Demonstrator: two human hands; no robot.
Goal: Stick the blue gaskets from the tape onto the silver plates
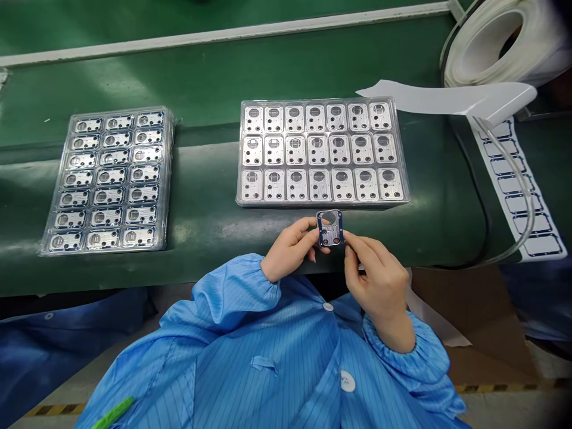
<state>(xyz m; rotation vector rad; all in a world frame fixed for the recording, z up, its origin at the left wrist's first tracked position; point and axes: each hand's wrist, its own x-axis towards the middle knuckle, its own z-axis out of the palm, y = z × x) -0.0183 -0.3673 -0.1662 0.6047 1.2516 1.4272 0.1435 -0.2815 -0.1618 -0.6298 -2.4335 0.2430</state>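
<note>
The left fingers [308, 239] pinch a blue-edged metal plate [330, 228] by its left side; the right fingers [348, 243] meet its right edge. The plate is above the desk's [210, 238] near edge, just nearer than the right-hand tray [322, 204] of silver plates.

Two trays of plates, the left tray [107, 182] and the right tray [322, 152], lie apart on a worktable [205, 179], with a strip of frame stickers [518, 190] at the far right tray's right and a large roll [500, 44] behind it at the far right.
</note>
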